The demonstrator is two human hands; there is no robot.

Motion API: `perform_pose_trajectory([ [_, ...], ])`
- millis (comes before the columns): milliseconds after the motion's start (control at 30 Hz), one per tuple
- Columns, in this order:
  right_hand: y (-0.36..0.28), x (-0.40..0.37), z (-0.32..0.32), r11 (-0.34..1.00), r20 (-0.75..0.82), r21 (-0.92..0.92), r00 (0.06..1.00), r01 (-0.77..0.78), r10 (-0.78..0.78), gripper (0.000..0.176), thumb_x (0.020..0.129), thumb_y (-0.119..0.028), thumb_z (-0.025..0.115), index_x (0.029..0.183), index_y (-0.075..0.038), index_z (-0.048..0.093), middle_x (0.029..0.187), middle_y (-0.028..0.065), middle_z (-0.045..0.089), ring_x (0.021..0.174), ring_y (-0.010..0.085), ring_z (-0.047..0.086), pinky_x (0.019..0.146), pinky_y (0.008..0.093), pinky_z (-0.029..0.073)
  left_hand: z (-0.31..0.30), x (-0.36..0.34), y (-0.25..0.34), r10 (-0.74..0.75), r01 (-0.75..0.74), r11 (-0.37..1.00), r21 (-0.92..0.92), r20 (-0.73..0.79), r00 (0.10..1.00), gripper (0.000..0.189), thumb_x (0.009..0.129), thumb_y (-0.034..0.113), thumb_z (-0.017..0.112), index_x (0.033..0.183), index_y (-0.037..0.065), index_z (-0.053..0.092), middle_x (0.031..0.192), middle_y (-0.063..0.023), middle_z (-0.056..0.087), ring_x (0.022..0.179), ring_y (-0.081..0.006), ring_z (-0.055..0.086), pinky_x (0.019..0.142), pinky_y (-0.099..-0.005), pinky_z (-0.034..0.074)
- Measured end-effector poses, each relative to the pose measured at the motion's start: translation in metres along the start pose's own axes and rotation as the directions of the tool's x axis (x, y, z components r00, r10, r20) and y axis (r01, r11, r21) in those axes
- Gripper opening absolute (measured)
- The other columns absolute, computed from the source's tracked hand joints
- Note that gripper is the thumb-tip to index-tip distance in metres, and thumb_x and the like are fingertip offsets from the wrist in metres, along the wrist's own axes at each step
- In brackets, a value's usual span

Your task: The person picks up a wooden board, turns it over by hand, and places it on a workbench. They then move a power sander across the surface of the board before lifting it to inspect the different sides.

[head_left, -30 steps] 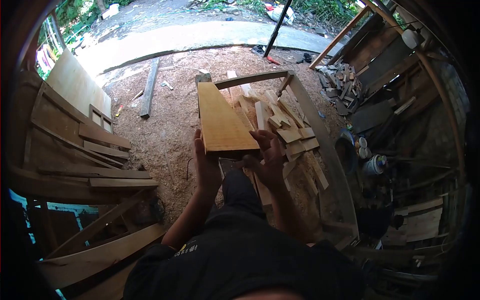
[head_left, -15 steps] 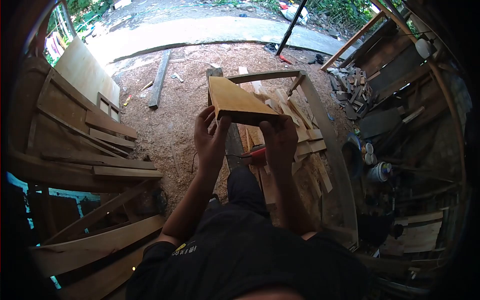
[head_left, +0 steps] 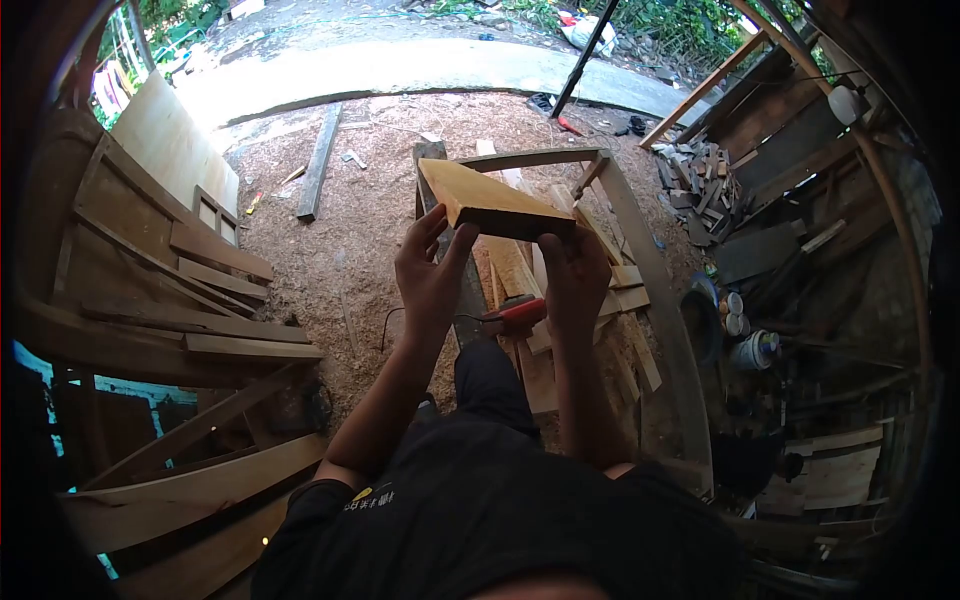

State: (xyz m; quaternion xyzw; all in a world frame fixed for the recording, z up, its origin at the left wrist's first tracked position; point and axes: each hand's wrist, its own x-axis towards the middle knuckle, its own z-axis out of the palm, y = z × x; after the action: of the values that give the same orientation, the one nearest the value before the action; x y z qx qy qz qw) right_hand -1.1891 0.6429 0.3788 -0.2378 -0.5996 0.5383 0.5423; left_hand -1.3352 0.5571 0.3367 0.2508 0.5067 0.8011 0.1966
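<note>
A light wooden piece with a slanted top face (head_left: 495, 193) is held up between both hands, its dark narrow edge toward me. My left hand (head_left: 430, 268) grips its left end, thumb on the near edge and fingers at the side. At the right end, my right hand (head_left: 575, 275) holds it with the thumb below the near edge. Under and between my forearms lies a red tool (head_left: 517, 315) with a dark cord, on a dark wooden beam (head_left: 470, 285). Light boards (head_left: 512, 265) lie beneath the held piece.
A wooden frame (head_left: 660, 290) stands on the right, with cut planks inside it. Scrap wood (head_left: 708, 190) is piled at the far right, near cans (head_left: 757, 348). Boards (head_left: 250, 345) lean on the left. A loose plank (head_left: 320, 160) lies on the shavings-covered ground.
Both hands have shifted slightly to the right with the wooden piece, which has turned a little. More of the red tool shows between the forearms.
</note>
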Motion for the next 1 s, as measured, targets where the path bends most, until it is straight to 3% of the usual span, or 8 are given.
perform_pose_trajectory([
  [367, -0.002, 0.0, -0.003, 1.0, -0.028, -0.002, 0.999, -0.017, 0.017, 0.036, 0.093, -0.007, 0.081, 0.122, 0.008, 0.068, 0.113, 0.0125, 0.077, 0.104, 0.0141, 0.071, 0.093, 0.0258, 0.055, 0.001, -0.002, -0.003, 0.01, -0.007, 0.997, -0.078, 0.042, 0.999, 0.054, 0.097, 0.017, 0.079, 0.141, -0.007, 0.06, 0.137, -0.0191, 0.066, 0.13, -0.0232, 0.062, 0.112, -0.0358, 0.048],
  [500, 0.004, -0.001, -0.009, 0.995, -0.056, 0.08, 0.997, -0.056, 0.061, 0.035, 0.094, -0.006, 0.08, 0.123, 0.007, 0.068, 0.114, 0.0111, 0.077, 0.105, 0.0135, 0.071, 0.094, 0.0257, 0.054, 0.005, -0.005, -0.002, 0.009, -0.007, 0.998, -0.061, 0.038, 0.999, 0.055, 0.096, 0.017, 0.08, 0.141, -0.007, 0.06, 0.136, -0.018, 0.066, 0.13, -0.0222, 0.063, 0.111, -0.0356, 0.048],
  [700, 0.008, -0.002, -0.014, 0.984, -0.095, 0.151, 0.99, -0.093, 0.108, 0.036, 0.095, -0.008, 0.08, 0.126, 0.006, 0.068, 0.115, 0.0097, 0.076, 0.106, 0.013, 0.07, 0.097, 0.0265, 0.052, 0.008, -0.009, 0.008, 0.035, -0.044, 0.991, 0.13, 0.07, 0.997, 0.055, 0.094, 0.019, 0.082, 0.141, -0.003, 0.062, 0.138, -0.0149, 0.062, 0.124, -0.0232, 0.064, 0.107, -0.0348, 0.052],
  [1000, 0.003, 0.006, -0.012, 0.979, -0.099, 0.159, 0.984, -0.129, 0.146, 0.035, 0.095, -0.008, 0.08, 0.125, 0.006, 0.068, 0.113, 0.008, 0.076, 0.103, 0.0113, 0.07, 0.094, 0.0262, 0.054, 0.017, -0.003, 0.011, -0.071, 0.068, 0.996, 0.064, 0.043, 0.997, 0.054, 0.094, 0.02, 0.083, 0.138, -0.004, 0.062, 0.134, -0.0133, 0.061, 0.12, -0.023, 0.065, 0.102, -0.0349, 0.054],
])
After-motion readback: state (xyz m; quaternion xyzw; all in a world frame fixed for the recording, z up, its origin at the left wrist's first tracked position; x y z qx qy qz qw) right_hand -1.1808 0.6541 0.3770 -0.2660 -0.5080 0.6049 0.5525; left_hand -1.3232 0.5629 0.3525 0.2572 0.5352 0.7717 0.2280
